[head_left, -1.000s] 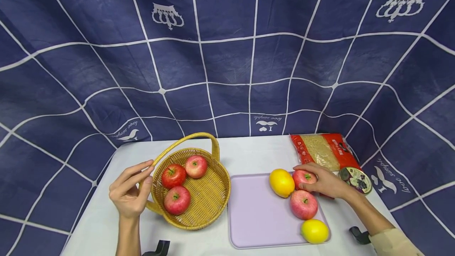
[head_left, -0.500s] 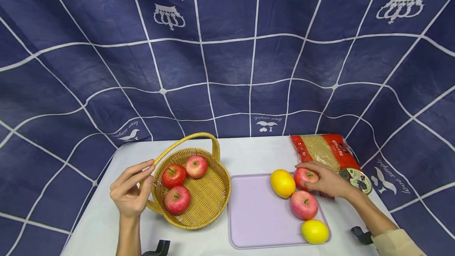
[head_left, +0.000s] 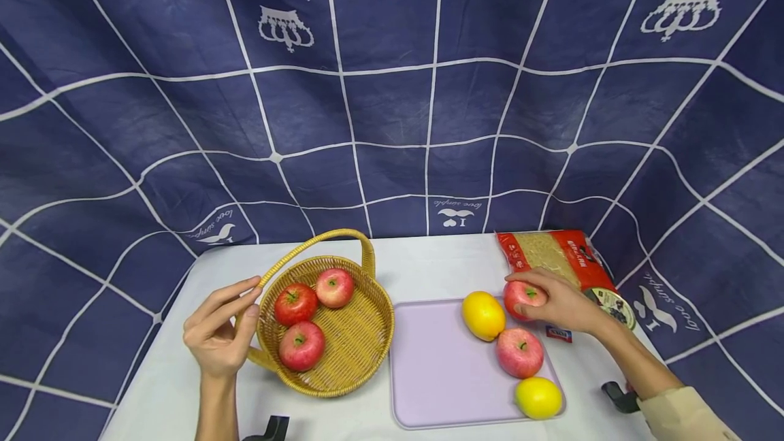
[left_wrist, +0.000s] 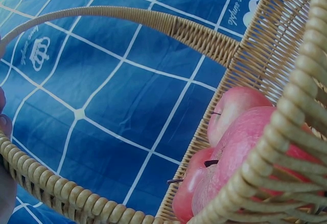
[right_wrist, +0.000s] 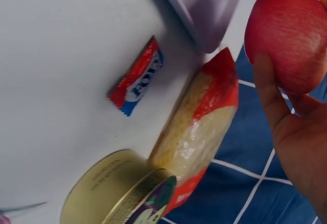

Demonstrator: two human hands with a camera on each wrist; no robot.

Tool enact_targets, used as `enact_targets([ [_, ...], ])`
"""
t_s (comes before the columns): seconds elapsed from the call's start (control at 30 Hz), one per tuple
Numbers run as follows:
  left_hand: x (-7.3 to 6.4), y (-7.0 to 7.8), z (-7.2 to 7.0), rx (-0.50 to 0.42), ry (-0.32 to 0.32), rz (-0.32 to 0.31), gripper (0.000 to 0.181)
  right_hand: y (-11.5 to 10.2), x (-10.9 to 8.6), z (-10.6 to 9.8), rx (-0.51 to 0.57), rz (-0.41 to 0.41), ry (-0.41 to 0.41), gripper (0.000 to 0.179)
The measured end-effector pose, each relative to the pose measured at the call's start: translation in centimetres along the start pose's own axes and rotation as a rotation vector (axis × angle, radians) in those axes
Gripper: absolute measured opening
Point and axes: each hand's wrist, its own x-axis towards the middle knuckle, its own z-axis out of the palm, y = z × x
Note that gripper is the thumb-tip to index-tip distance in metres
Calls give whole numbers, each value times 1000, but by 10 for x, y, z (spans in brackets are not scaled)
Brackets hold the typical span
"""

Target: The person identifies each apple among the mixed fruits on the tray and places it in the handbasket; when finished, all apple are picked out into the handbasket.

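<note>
My left hand [head_left: 217, 332] pinches the arched handle [head_left: 294, 256] of a round wicker basket [head_left: 358, 349] between fingers and thumb. Inside it lie three red apples [head_left: 302, 346], also visible through the rim in the left wrist view [left_wrist: 232, 152]. Over the far right corner of a lilac tray [head_left: 447, 386], my right hand [head_left: 566, 301] grips another apple [head_left: 522, 295]. The right wrist view shows this apple [right_wrist: 288, 35] held up, with the thumb and fingers around it. On the tray are an orange-yellow lemon-shaped fruit [head_left: 484, 316], a pink-red apple [head_left: 519, 352] and a yellow lemon [head_left: 537, 398].
Behind the right hand lies a red bag [head_left: 551, 254] with pale yellow contents. A round tin [head_left: 615, 305] and a small red-blue wrapped packet [head_left: 559, 333] are right of the tray. A dark blue checked cloth [head_left: 392, 107] hangs behind the white table.
My right hand has tightened around the apple and raised it slightly from the tray, uncovering more of the small packet. The left hand stays on the basket handle.
</note>
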Motion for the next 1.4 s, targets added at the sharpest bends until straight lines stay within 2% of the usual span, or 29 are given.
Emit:
enact_targets([
  [0.6,1,2,-2,24,-2,-4,11,-28,9,-6,-20,-9,-26,57],
  [0.9,0,1,-1,10,0,-2,11,-42,15,-5,-42,-67,-23,54],
  [1.4,0,1,0,18,-6,1,11,-62,24,-1,27,-91,-81,52],
])
